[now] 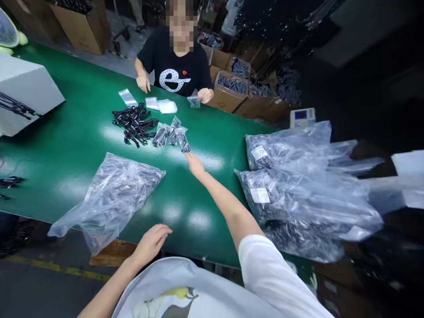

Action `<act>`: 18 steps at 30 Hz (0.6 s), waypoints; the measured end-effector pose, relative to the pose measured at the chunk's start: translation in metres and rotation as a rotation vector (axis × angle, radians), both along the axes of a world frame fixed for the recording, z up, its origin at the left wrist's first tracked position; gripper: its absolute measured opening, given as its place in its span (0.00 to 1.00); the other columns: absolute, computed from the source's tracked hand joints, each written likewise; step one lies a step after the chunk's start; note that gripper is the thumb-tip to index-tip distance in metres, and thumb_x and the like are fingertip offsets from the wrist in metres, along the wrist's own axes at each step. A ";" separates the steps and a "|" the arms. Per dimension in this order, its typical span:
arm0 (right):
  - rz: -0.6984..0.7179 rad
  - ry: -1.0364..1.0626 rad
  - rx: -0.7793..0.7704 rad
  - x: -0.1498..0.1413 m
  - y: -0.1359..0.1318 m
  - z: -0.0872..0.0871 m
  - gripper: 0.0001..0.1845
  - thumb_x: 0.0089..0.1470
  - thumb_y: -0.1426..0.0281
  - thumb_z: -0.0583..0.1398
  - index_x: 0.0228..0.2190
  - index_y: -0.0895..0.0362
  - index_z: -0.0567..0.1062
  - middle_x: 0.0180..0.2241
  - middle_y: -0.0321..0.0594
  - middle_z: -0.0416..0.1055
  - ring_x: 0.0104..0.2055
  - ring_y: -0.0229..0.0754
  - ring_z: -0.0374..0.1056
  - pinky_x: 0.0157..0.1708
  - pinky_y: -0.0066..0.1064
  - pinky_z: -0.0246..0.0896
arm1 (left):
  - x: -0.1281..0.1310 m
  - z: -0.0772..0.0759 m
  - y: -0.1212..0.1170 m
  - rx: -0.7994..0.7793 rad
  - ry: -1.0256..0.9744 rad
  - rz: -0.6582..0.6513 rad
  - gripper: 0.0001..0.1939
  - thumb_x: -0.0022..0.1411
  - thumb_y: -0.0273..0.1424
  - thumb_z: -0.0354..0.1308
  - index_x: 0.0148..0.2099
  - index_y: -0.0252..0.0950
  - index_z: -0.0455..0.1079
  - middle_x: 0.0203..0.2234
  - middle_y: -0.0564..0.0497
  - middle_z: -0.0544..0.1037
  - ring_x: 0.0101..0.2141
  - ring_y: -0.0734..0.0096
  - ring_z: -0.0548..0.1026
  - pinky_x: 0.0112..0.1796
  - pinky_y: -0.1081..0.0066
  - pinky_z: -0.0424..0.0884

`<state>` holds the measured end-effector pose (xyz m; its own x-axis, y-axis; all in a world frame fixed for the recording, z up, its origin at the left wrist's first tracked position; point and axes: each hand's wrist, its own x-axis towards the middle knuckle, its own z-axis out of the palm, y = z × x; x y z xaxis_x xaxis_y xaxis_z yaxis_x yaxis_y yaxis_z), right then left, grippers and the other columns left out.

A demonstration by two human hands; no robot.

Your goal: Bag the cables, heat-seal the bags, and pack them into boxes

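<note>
My right hand (196, 166) reaches out over the green table, its fingers stretched toward a small clear bag (183, 140) with dark contents. The fingertips are at the bag's near end; whether they touch it I cannot tell. Several similar small bags (161, 135) lie in a cluster beside it. Just left of them is a loose pile of black cables (134, 123). My left hand (152, 242) is at the table's near edge, fingers loosely extended and holding nothing. A large clear plastic bag (121, 190) filled with small packets lies up and left of that hand.
Across the table (215, 212), a person (179, 66) holds a small clear bag (194, 100). Flat empty bags (167, 106) lie nearby. Large filled bags (298, 194) are stacked at right, beside a device with a display (302, 117). A white box (26, 88) stands at left.
</note>
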<state>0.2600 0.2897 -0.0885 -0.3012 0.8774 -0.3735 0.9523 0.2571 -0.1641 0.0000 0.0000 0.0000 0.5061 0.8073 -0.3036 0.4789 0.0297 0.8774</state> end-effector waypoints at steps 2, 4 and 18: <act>0.075 -0.012 0.020 0.009 0.054 -0.015 0.33 0.65 0.84 0.44 0.69 0.63 0.60 0.72 0.51 0.53 0.73 0.48 0.51 0.69 0.40 0.49 | 0.008 -0.020 -0.015 -0.071 0.059 0.123 0.17 0.73 0.34 0.47 0.48 0.41 0.77 0.45 0.46 0.83 0.48 0.61 0.81 0.51 0.61 0.77; 0.150 -0.015 0.019 0.015 0.094 -0.031 0.31 0.66 0.83 0.44 0.67 0.64 0.61 0.70 0.56 0.56 0.73 0.50 0.51 0.69 0.43 0.48 | 0.018 -0.038 -0.023 -0.157 0.092 0.260 0.16 0.72 0.37 0.49 0.47 0.41 0.78 0.44 0.47 0.83 0.46 0.60 0.81 0.50 0.61 0.78; -0.283 0.574 -0.193 0.067 0.016 -0.055 0.22 0.70 0.66 0.52 0.61 0.51 0.70 0.40 0.40 0.81 0.39 0.44 0.78 0.45 0.35 0.72 | 0.161 -0.127 0.198 -0.655 -0.437 0.928 0.54 0.61 0.49 0.66 0.77 0.35 0.40 0.28 0.52 0.81 0.25 0.69 0.79 0.29 0.72 0.72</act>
<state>0.3269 0.3060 -0.1432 -0.2671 0.8854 -0.3804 0.7265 -0.0743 -0.6831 0.1610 0.1975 -0.1268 -0.0207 0.6745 -0.7380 -0.2922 0.7018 0.6497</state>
